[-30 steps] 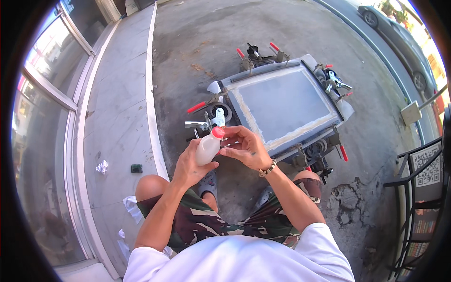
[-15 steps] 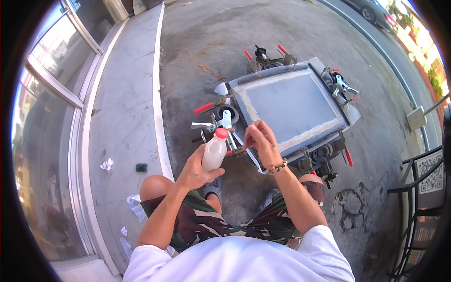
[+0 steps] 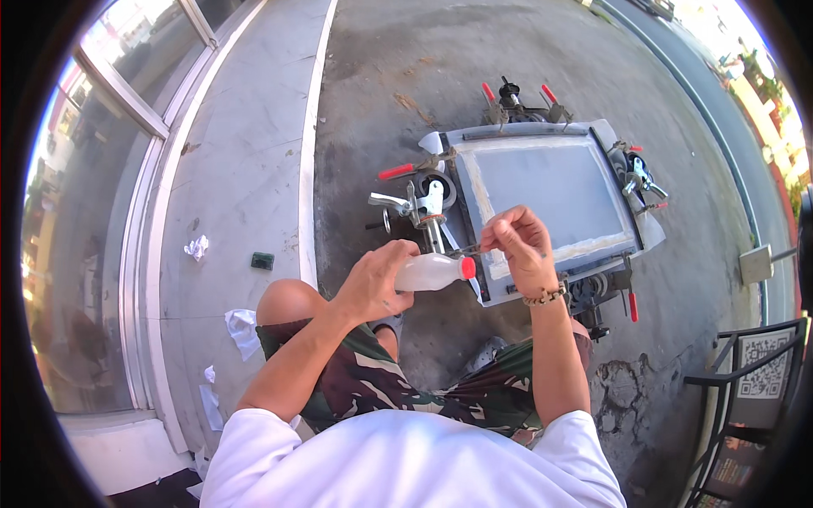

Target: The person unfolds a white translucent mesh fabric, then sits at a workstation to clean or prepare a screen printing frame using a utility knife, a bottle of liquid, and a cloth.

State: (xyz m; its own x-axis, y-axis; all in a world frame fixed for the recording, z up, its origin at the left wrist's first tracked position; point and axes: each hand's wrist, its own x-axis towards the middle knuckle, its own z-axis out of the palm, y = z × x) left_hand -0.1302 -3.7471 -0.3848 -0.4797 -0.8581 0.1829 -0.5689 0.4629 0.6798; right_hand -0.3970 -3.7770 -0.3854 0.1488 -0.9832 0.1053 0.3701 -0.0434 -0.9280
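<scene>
My left hand [image 3: 377,284] is wrapped round a milky plastic bottle [image 3: 426,273] with a red cap [image 3: 467,268]. The bottle lies almost level, its cap pointing right. Just above and right of the cap, my right hand [image 3: 521,250] has its fingertips pinched together; whatever is between them is too small to make out. Beyond both hands stands a rectangular screen frame [image 3: 546,199] with a blue-grey mesh and pale tape along its inner edges. Red-handled clamps [image 3: 396,172] and metal fittings surround it, and my right hand overlaps its near left corner.
Crumpled white paper [image 3: 196,248] and a small dark green block [image 3: 262,261] lie on the paved strip at left, beside glass doors [image 3: 93,220]. A black metal stand [image 3: 728,381] with a printed panel is at lower right. A road [image 3: 703,102] runs along the far right.
The bottle has tipped from near upright to almost level, cap to the right. My right hand has shifted right, still pinched. The whole view has also shifted slightly.
</scene>
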